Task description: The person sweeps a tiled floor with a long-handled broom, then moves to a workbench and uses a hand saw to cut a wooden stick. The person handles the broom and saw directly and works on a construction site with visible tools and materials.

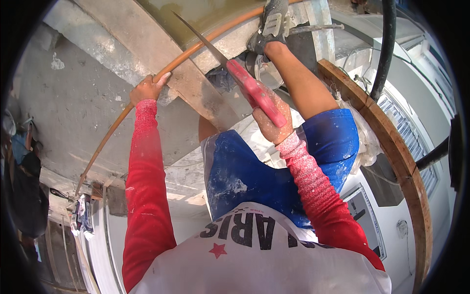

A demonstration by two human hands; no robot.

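My left hand (148, 90) is closed around a long orange pipe (224, 27) that runs from the lower left up to the top of the view and looks bent by the lens. In my right hand (273, 119) is the red handle (253, 88) of a handsaw. Its narrow, tapering blade (203, 40) crosses the pipe at a slant, with the tip beyond it. Whether the teeth touch the pipe I cannot tell. One dusty grey shoe (271, 27) of mine is at the pipe's upper stretch, on or against it. Pale dust speckles the right hand and sleeve.
A worn board (147, 44) lies diagonally under the pipe, beside greenish-brown water or a wet surface (165, 11). A pale round container (270, 71) sits near my foot. To the right are a wooden beam (385, 121) and a black pipe (383, 51). Plastic sheeting (367, 143) hangs behind my leg.
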